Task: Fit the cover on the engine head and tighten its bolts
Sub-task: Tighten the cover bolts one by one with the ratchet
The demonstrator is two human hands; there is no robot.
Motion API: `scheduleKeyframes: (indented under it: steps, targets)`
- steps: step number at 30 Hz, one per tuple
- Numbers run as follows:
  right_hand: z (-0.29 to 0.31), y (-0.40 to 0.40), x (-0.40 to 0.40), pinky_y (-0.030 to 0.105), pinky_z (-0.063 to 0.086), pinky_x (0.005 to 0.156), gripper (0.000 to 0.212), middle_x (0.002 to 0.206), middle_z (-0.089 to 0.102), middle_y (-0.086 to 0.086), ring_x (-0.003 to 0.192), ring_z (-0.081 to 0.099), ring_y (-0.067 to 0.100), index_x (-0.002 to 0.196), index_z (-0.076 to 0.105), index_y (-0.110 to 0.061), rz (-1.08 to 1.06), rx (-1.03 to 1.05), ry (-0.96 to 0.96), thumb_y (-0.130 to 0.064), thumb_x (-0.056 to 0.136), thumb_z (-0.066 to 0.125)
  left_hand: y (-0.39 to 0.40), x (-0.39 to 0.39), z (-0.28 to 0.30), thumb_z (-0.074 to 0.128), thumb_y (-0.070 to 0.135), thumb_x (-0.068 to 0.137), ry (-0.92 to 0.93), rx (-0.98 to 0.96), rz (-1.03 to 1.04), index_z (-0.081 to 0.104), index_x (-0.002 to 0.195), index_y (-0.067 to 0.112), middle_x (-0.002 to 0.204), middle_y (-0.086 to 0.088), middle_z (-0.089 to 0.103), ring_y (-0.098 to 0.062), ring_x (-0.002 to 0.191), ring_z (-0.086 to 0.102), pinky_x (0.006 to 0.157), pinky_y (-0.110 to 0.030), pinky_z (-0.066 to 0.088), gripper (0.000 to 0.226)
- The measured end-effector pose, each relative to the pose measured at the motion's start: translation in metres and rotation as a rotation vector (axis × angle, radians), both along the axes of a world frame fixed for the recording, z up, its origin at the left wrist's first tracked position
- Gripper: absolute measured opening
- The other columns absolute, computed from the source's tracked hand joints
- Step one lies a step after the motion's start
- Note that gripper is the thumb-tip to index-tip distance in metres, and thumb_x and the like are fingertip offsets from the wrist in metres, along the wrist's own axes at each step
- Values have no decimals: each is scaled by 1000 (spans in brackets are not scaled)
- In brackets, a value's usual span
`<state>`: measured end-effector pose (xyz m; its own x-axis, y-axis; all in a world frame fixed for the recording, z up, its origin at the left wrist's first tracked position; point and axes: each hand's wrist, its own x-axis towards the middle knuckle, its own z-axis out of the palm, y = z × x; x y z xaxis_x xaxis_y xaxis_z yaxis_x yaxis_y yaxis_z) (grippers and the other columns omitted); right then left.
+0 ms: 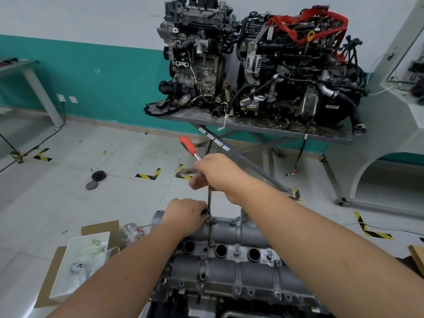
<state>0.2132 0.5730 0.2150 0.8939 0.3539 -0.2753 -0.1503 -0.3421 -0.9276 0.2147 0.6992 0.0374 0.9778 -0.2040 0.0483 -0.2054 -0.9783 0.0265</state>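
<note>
My right hand (215, 173) grips the ratchet wrench (191, 148); my left hand (185, 214) pinches its extension (209, 198) at the cover (229, 230). A white tray (68, 271) holds small parts.

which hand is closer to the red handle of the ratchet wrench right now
Right. The right hand grips the ratchet wrench at its top, just below the red handle. The left hand is farther down, holding the shaft's lower end on the cover.

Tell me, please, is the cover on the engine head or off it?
On. The cover sits on the engine with bolts along its edges; the wrench stands on one.
</note>
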Motion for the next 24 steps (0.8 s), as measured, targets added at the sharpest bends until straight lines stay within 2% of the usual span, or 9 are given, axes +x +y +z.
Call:
scheduleKeyframes:
  steps: [4,7,10,11,13,15,18,21,24]
  targets:
    - [-17,3,-6,17,50,58,16,76,68,8,77,67,21,82,59,-7,-216,678,319,-3,97,54,-1,0,0,39,54,98,-11,18,-5,62,105,33,100,7,71,-19,95,66,68,-33,30,32]
    - [-31,6,-3,21,46,60,25,75,63,8,64,60,13,79,47,-17,-494,866,275,-6,93,64,0,0,-1,38,55,99,-11,15,-11,62,104,32,100,6,71,-20,94,66,69,-34,30,33]
    - [-46,9,-3,13,46,55,15,75,68,-11,57,61,-2,82,59,-22,-606,671,21,-26,94,66,1,-1,0,40,54,99,1,-8,-7,62,103,30,99,5,71,-21,94,65,70,-34,32,33]
    - [-49,10,-5,8,46,60,5,89,70,-16,69,63,-9,92,66,-28,-574,634,-70,-31,96,64,1,-1,1,41,54,99,2,-6,-6,62,102,30,98,5,71,-21,93,65,70,-34,32,32]
    - [-60,9,-9,4,45,78,21,126,60,-9,101,58,-14,117,68,-26,-450,448,-402,-31,99,60,1,-1,2,41,53,99,5,6,0,61,99,29,95,4,70,-22,91,65,69,-34,32,31]
    - [-71,2,-2,20,46,96,27,139,55,4,122,54,11,122,70,-16,-340,62,-932,-17,97,63,-1,-1,2,40,49,99,16,3,21,57,100,25,95,3,69,-24,86,64,71,-34,35,29]
    - [-74,-6,7,46,54,81,36,116,69,12,105,63,36,107,75,-7,-125,-321,-1453,11,77,68,-6,1,2,38,46,101,36,8,-3,57,126,25,119,3,67,-23,105,63,90,-39,47,38]
    - [-66,-12,4,42,52,67,37,95,70,8,85,64,32,109,74,-9,13,-541,-1570,4,74,67,-5,-1,5,44,47,100,19,-61,-20,65,105,29,102,5,72,-18,88,62,76,-35,46,28]
    - [-53,-11,-2,43,49,71,43,100,65,7,84,58,32,128,62,-11,114,-725,-1430,-30,93,48,-3,-2,9,38,45,101,38,41,5,56,91,27,99,1,71,-22,82,61,69,-34,37,27]
